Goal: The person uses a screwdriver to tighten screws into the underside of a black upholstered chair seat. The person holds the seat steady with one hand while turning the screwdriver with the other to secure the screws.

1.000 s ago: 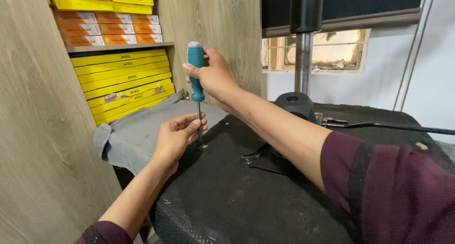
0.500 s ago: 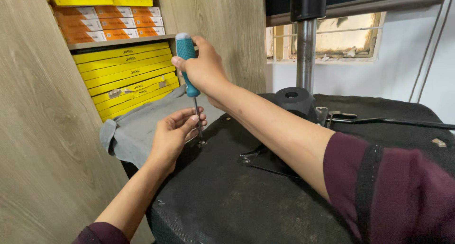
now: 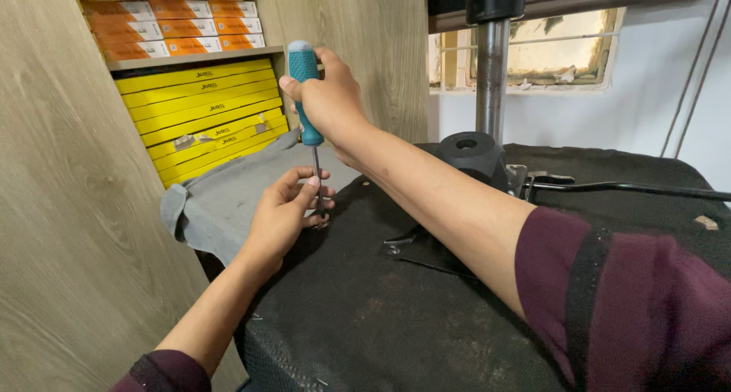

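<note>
My right hand [image 3: 329, 99] grips the teal handle of a screwdriver [image 3: 306, 95] held upright, its thin metal shaft pointing down onto the edge of a black fabric-covered panel [image 3: 381, 316]. My left hand [image 3: 283, 213] sits at the panel's left edge, its fingers pinched around the lower end of the shaft near the tip. Whatever lies under the tip is hidden by my fingers. Both sleeves are dark maroon.
A grey cloth [image 3: 228, 202] lies left of the panel. Behind it, a wooden shelf holds stacked yellow boxes [image 3: 202, 114] and orange boxes [image 3: 167, 27]. A metal pole [image 3: 491, 80] rises from a black round base [image 3: 472, 152]. A thin black rod [image 3: 624, 188] and a metal bracket [image 3: 400, 243] lie on the panel.
The screwdriver and both hands stay on the same spot at the panel edge. The view has shifted slightly, and my right hand has turned a little on the handle.
</note>
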